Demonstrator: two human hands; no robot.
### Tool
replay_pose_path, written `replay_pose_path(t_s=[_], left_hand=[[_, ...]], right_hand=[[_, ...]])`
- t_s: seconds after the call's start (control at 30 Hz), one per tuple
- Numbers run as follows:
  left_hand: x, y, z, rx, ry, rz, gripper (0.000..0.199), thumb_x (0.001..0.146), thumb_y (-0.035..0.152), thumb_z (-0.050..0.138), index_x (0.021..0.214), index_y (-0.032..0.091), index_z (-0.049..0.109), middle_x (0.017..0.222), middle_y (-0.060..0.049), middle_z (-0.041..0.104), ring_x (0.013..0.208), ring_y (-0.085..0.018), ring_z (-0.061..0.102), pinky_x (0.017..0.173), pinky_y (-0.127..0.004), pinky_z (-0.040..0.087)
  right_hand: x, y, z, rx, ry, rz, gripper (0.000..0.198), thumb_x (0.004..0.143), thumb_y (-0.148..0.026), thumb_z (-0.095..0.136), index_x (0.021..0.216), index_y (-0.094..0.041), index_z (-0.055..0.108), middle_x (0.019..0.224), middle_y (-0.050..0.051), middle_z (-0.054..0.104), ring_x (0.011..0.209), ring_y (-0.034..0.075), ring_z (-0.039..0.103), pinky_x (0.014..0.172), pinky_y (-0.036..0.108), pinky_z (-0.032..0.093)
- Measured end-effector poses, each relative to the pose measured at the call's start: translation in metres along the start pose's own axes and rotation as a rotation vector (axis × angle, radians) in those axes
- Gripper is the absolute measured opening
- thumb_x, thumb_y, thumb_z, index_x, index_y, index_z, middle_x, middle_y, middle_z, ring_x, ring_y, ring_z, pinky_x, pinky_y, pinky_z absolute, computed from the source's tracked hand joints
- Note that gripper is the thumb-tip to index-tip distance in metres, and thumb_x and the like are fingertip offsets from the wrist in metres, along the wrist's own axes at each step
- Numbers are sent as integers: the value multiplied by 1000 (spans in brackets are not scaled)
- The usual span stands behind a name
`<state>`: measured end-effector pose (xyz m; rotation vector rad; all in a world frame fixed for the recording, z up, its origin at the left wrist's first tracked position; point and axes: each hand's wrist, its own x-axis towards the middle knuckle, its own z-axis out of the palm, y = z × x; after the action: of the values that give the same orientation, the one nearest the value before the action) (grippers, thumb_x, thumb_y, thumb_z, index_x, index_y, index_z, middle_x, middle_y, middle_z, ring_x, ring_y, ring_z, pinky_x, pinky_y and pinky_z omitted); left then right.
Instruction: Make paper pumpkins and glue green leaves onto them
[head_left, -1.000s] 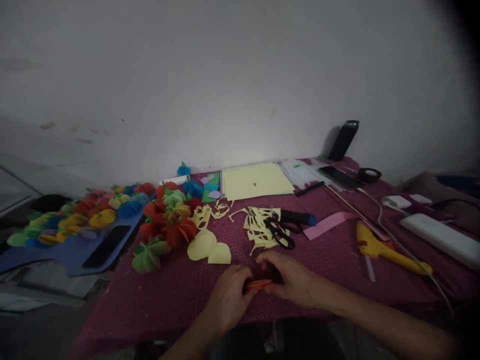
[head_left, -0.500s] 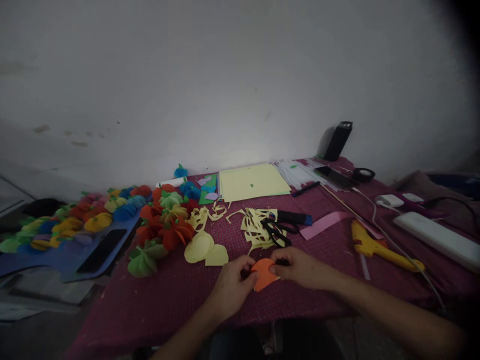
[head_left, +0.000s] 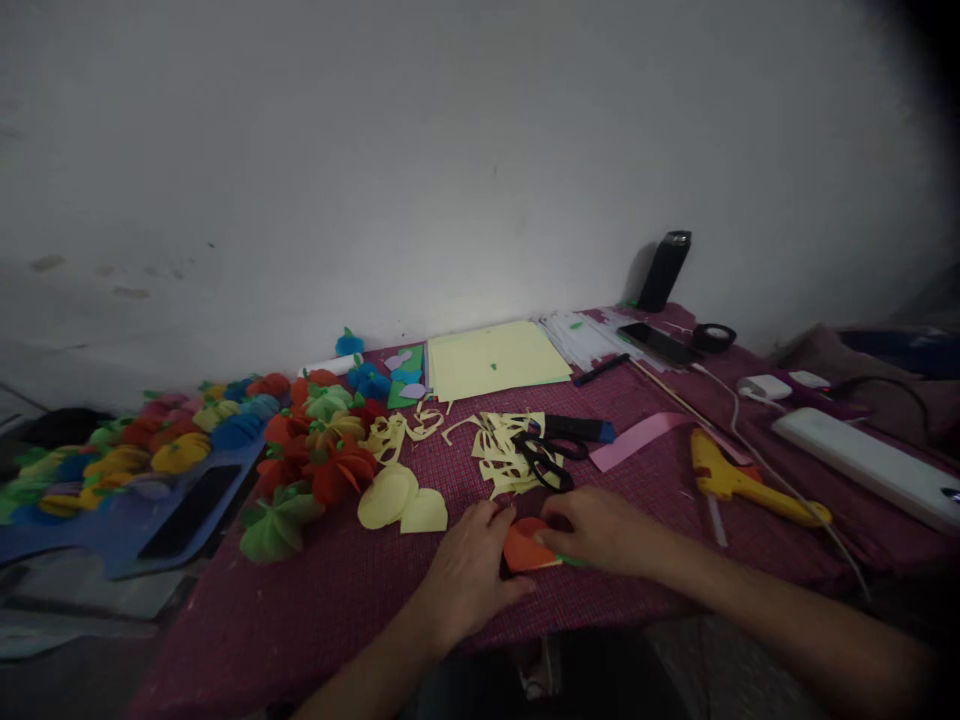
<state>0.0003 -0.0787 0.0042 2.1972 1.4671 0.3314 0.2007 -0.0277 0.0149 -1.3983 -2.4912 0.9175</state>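
Note:
Near the front of the table, a piece of orange paper [head_left: 525, 547] with a rounded edge lies between my hands, a yellow edge and a bit of green showing beneath it. My right hand [head_left: 592, 530] pinches its right side between thumb and fingers. On its left, my left hand [head_left: 469, 568] is open, thumb apart from the fingers, the fingertips close to the paper. Black-handled scissors [head_left: 551, 462] rest beyond the paper, beside curly yellow paper scraps [head_left: 504, 455]. Yellow paper cutouts [head_left: 388, 497] lie left of my hands.
Several colourful folded-paper pumpkins [head_left: 341, 470] crowd the left side. Yellow sheets [head_left: 495, 362] lie by the wall. To the right are a yellow glue gun [head_left: 750, 485], a pink paper strip [head_left: 637, 438], a white power strip [head_left: 862, 465] and a cable. A black bottle [head_left: 664, 270] stands behind.
My left hand has let go of the orange paper and its thumb has spread away. My right hand still pinches the paper, which now lies lower and flatter. The view has shifted slightly.

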Motion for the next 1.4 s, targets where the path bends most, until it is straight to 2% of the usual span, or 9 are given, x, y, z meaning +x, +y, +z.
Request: replay_pose_path(t_s=[0.1, 0.2, 0.27, 0.43, 0.53, 0.73, 0.93, 1.13, 1.4], left_hand=[[3, 0, 1, 67, 2, 34, 63, 69, 40, 69, 125, 18, 48, 121, -9, 51, 110, -26, 47, 96, -39, 38], [4, 1, 2, 95, 1, 56, 55, 71, 38, 68, 120, 20, 51, 115, -7, 53, 105, -25, 50, 93, -38, 41], [4, 2, 2, 107, 1, 61, 55, 71, 38, 67, 120, 20, 50, 115, -7, 53, 105, -25, 50, 93, -38, 41], [5, 5, 4, 130, 14, 85, 65, 72, 37, 66, 129, 18, 42, 125, -10, 47, 114, -27, 44, 100, -39, 35], [6, 7, 6, 140, 9, 114, 59, 74, 35, 64, 127, 17, 45, 122, -10, 49, 113, -26, 44, 100, -39, 35], [7, 10, 4, 133, -28, 115, 41, 76, 32, 64, 113, 18, 54, 111, -8, 53, 104, -25, 50, 94, -38, 41], [10, 3, 2, 41, -57, 141, 46, 75, 34, 65, 117, 20, 52, 115, -7, 51, 109, -24, 48, 96, -36, 39], [9, 1, 0, -19, -76, 134, 43, 74, 30, 66, 114, 24, 53, 114, -5, 51, 107, -23, 49, 95, -36, 39], [9, 4, -1, -10, -75, 150, 40, 75, 30, 64, 113, 23, 53, 112, -5, 51, 106, -23, 48, 95, -36, 39]], right_hand=[[-10, 0, -9, -100, 12, -53, 29, 77, -41, 57, 92, -18, 65, 84, 8, 64, 81, 26, 59, 68, 34, 38], [-19, 4, -11, -137, -22, -137, 45, 69, -44, 68, 106, -20, 61, 98, 7, 61, 90, 26, 56, 75, 34, 41], [-24, 8, -6, -117, -14, -151, 51, 65, -39, 72, 110, -20, 59, 103, 8, 59, 95, 25, 54, 81, 35, 41], [-28, 19, 15, -33, 74, -142, 40, 66, -21, 70, 105, -20, 61, 103, 6, 57, 99, 23, 51, 86, 34, 40], [-27, 25, 23, 17, 96, -143, 34, 65, -17, 68, 99, -21, 62, 99, 5, 58, 96, 22, 51, 84, 33, 41], [-27, 28, 26, 45, 110, -156, 32, 66, -16, 68, 97, -23, 62, 97, 3, 59, 95, 21, 52, 85, 33, 39], [-28, 27, 25, 51, 84, -158, 26, 68, -14, 65, 93, -23, 62, 95, 2, 59, 93, 20, 52, 83, 32, 39], [-29, 26, 30, 29, 150, -120, 44, 65, -19, 69, 107, -21, 58, 100, 5, 58, 94, 23, 50, 83, 35, 39], [-30, 27, 32, 55, 141, -141, 35, 68, -17, 67, 102, -24, 60, 98, 4, 57, 95, 22, 49, 84, 35, 39]])
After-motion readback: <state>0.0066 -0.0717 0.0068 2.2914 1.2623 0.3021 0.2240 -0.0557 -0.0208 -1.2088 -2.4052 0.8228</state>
